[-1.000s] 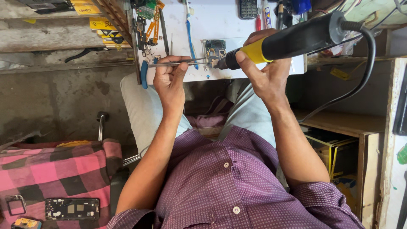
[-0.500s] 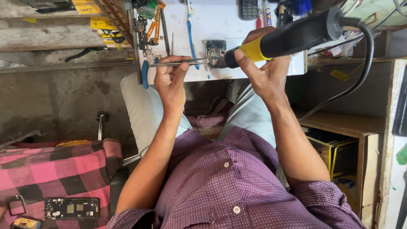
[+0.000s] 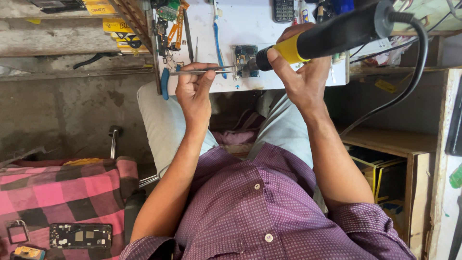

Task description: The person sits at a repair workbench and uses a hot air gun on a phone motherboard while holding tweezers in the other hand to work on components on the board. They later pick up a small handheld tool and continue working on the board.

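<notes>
Pinching metal tweezers (image 3: 202, 72) in my left hand (image 3: 195, 91), thumb and fingers closed round the shanks so the tips reach level to the small circuit board (image 3: 246, 61) near the front edge of the white bench top (image 3: 250, 24). My right hand (image 3: 301, 79) is wrapped tight on the hot-air handpiece (image 3: 337, 33) — black body, yellow collar — w/ the nozzle aimed at the board's right side, close in or touching, can't tell which. Holding it from the side keeps the heat on one spot while the tweezers come in from the opposite side. Its black cable (image 3: 409, 82) loops off to the right, clear of my arm.

Board sits btwn both tools, roughly mid-bench at the front edge, so both wrists can hover over my lap. A blue toothbrush (image 3: 217, 38) lies just left of it, orange-handled pliers (image 3: 175, 24) toward the left edge, a keypad phone (image 3: 284, 9) at the back edge. Down left, on a pink checked cloth (image 3: 57, 192) — an opened phone body (image 3: 81, 236), well apart from the work.
</notes>
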Available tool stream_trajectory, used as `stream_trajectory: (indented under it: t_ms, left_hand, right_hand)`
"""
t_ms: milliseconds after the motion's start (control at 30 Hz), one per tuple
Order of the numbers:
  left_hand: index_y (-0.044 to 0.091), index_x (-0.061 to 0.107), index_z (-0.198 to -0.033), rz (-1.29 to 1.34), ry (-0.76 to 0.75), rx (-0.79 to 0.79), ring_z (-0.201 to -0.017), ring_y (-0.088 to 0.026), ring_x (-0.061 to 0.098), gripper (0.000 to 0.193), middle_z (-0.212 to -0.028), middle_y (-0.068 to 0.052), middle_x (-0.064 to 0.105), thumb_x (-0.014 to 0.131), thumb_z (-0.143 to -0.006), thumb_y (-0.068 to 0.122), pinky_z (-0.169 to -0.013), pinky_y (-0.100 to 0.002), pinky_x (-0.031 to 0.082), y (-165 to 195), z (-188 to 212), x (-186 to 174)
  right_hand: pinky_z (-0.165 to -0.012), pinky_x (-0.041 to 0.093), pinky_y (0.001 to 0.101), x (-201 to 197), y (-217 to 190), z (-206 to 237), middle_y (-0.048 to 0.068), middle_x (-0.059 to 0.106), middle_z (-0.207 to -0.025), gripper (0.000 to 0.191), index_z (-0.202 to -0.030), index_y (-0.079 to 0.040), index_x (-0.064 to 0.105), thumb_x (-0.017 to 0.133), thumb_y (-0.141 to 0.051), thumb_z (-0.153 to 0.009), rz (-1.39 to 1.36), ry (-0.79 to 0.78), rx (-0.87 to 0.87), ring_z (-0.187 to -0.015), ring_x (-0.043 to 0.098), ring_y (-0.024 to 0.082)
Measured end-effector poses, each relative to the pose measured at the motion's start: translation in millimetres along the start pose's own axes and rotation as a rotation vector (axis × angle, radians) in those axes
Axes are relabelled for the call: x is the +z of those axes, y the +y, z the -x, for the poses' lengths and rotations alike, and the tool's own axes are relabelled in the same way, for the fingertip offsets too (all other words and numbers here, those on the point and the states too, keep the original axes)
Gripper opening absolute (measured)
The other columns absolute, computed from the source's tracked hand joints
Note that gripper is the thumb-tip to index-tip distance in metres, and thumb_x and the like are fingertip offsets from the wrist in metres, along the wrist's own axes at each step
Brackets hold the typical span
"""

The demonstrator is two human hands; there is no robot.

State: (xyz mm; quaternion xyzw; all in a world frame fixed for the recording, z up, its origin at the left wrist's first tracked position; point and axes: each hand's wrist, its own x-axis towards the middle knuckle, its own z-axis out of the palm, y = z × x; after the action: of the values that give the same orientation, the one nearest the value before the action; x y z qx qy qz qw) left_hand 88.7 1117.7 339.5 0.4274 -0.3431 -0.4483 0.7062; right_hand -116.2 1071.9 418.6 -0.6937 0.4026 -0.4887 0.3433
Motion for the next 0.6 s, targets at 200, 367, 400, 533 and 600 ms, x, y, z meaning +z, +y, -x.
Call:
stream_trajectory:
  t_ms: [200,367,400,533,600]
  left_hand:
    - [0.002,0.058,-0.116,-0.063,0.010,-0.020,-0.091,-0.007,0.064,0.020,-0.110,-0.010,0.075,0.071,-0.103,0.009,-0.081,-0.020,0.050,31.3,47.0,-5.2]
    - [0.002,0.058,-0.117,-0.028,0.003,-0.003,-0.095,-0.008,0.065,0.020,-0.111,-0.010,0.074,0.071,-0.103,0.009,-0.085,-0.021,0.052,62.9,68.3,2.1]
    - [0.002,0.058,-0.117,-0.011,-0.001,0.004,-0.096,-0.008,0.066,0.020,-0.111,-0.010,0.074,0.071,-0.103,0.009,-0.087,-0.021,0.053,69.1,74.9,3.5]
    - [0.001,0.059,-0.117,-0.048,0.012,-0.018,-0.092,-0.008,0.064,0.019,-0.111,-0.010,0.074,0.071,-0.103,0.008,-0.083,-0.021,0.051,96.7,110.2,4.4]
    - [0.000,0.059,-0.117,-0.053,0.018,-0.019,-0.091,-0.007,0.063,0.019,-0.110,-0.010,0.074,0.071,-0.103,0.008,-0.084,-0.021,0.051,110.2,131.4,5.0]
  right_hand:
    - [-0.095,0.051,0.0314,-4.1,-43.7,32.7,0.008,0.064,-0.110,0.023,-0.116,-0.001,0.060,0.079,-0.004,-0.104,0.047,-0.021,-0.040,-0.103,0.063,0.016]
    - [-0.095,0.051,0.0308,-10.1,-80.8,43.0,0.008,0.063,-0.111,0.026,-0.120,-0.002,0.060,0.078,-0.006,-0.103,0.029,-0.010,-0.026,-0.103,0.062,0.016]
    - [-0.095,0.051,0.0306,-12.2,-88.5,47.1,0.008,0.063,-0.111,0.026,-0.120,-0.002,0.060,0.078,-0.007,-0.103,0.037,-0.007,-0.029,-0.103,0.062,0.016]
    - [-0.094,0.051,0.0301,-21.5,-127.1,70.2,0.007,0.063,-0.109,0.023,-0.116,-0.001,0.060,0.078,-0.007,-0.102,0.047,-0.014,-0.008,-0.101,0.062,0.015]
    - [-0.092,0.051,0.0296,-28.9,-147.5,84.6,0.006,0.064,-0.107,0.025,-0.119,-0.002,0.060,0.078,-0.008,-0.102,0.034,-0.011,0.018,-0.099,0.062,0.015]
